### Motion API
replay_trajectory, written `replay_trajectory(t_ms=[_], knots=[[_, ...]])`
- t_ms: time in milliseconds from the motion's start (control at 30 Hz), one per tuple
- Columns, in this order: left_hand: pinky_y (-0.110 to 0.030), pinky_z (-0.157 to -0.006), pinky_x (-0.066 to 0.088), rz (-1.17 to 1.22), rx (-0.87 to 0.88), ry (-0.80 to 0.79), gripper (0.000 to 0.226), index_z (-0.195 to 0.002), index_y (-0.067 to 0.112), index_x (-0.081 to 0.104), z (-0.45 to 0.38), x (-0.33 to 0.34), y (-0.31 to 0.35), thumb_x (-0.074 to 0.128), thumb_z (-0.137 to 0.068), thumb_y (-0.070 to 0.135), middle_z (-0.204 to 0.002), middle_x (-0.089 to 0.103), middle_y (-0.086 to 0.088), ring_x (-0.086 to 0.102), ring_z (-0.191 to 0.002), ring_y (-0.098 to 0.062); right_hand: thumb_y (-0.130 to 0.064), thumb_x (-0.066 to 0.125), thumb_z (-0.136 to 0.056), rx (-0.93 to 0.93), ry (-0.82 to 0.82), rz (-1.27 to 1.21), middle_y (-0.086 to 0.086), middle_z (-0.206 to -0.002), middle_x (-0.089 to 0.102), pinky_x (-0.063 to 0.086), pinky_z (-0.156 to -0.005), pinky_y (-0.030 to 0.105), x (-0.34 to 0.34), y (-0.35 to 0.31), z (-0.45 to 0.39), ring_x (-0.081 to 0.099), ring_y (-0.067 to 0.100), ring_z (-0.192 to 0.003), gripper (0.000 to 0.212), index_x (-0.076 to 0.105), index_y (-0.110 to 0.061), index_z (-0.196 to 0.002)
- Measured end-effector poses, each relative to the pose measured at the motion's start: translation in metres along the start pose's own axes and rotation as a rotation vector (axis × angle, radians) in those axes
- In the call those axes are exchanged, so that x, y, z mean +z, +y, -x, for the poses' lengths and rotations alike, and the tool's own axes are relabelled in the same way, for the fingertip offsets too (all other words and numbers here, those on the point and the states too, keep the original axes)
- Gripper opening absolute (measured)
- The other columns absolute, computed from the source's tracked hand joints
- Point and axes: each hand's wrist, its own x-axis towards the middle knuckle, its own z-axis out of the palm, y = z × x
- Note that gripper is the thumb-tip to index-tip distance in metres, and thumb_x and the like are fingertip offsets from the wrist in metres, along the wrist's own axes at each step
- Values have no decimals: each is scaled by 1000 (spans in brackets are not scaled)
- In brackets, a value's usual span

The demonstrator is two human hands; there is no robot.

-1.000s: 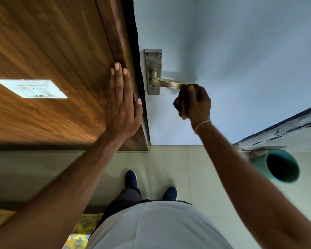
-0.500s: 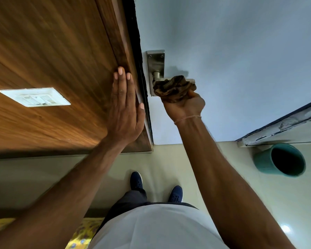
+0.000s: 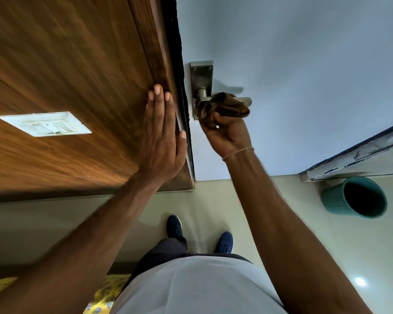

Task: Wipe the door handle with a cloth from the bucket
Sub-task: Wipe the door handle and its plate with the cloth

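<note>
Door handle (image 3: 244, 101), a brushed-metal lever on an upright backplate (image 3: 201, 78), runs level across the pale door (image 3: 304, 75), its free end pointing away from the wooden frame (image 3: 166, 64). Wrapped over it is a brown cloth (image 3: 222, 106), gripped by the right hand (image 3: 229, 134). Flat on the frame, the left hand (image 3: 161, 137) has straight fingers. Below the handle, a teal bucket (image 3: 334, 201) shows a dark interior.

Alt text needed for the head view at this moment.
A person's right hand presses a brown cloth around a metal door handle on a pale blue door, while the left hand rests flat on the wooden frame. A teal bucket stands on the floor.
</note>
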Motion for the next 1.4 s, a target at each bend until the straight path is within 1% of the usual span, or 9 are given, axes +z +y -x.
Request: replay_trajectory(t_ms=[167, 267, 367, 467, 633, 833, 1200, 1300, 1400], knots=[[-58, -139, 22, 10, -7, 1, 77, -170, -8, 17, 0, 2, 0, 52, -107, 20, -178, 17, -32, 1, -170, -30, 21, 37, -101, -82, -5, -71, 24, -136, 59, 42, -125, 44, -9, -7, 1, 63, 37, -116, 40, 62, 0, -124], [-56, -140, 20, 0, -22, -3, 76, -169, -9, 18, 0, 2, 2, 51, -108, 22, -178, 16, -33, 4, -170, -33, 17, 37, -106, -56, -68, 76, 22, -114, 70, 67, -88, 37, 12, 23, 8, 73, 30, -102, 33, 64, 2, -119], [-56, -139, 22, -19, -31, -7, 76, -169, -8, 19, 0, 4, 1, 51, -108, 23, -178, 18, -33, 14, -170, -42, 14, 45, -107, -45, -74, 129, 20, -114, 71, 69, -75, 35, 23, 37, 6, 76, 29, -98, 34, 61, 4, -135], [-56, -139, 23, -16, -25, 2, 76, -170, -7, 19, 0, 4, 0, 51, -108, 23, -178, 20, -33, 16, -169, -43, 18, 50, -103, -86, -36, 159, 22, -125, 69, 69, -82, 36, 20, 29, 3, 73, 31, -103, 44, 56, 7, -146], [-55, -140, 21, 1, -7, -5, 76, -171, -5, 17, 0, 0, -1, 51, -108, 21, -179, 17, -30, 4, -170, -32, 21, 53, -100, -185, -23, 130, 20, -113, 71, 43, -125, 50, 2, 16, 1, 65, 39, -121, 31, 69, -4, -110], [-57, -139, 21, 20, -5, -28, 74, -169, -8, 18, -1, -1, 0, 49, -108, 21, -178, 16, -32, 12, -170, -42, 10, 56, -106, -96, -113, 127, 18, -117, 73, 68, -91, 36, 8, 39, -7, 77, 27, -102, 25, 67, -1, -125], [-60, -136, 25, 39, 9, -35, 74, -170, -7, 18, -2, -2, -3, 47, -109, 23, -178, 17, -32, 15, -170, -44, 5, 59, -102, -144, -164, 31, 16, -113, 72, 43, -122, 46, -15, 3, -15, 67, 28, -111, 25, 68, -8, -122], [-61, -136, 26, 41, 2, -35, 74, -170, -7, 18, -1, -2, -2, 48, -108, 21, -178, 17, -32, 14, -170, -44, 5, 54, -105, -172, -166, -5, 16, -110, 75, 65, -99, 41, -17, -12, -14, 75, 27, -100, 22, 70, -5, -116], [-61, -138, 23, 40, -6, -24, 75, -170, -8, 17, -1, -1, 0, 48, -108, 21, -178, 16, -33, 8, -171, -39, 5, 63, -93, -199, -180, -35, 14, -97, 75, 68, -77, 36, -21, -28, -10, 73, 21, -79, 20, 74, -3, -108]])
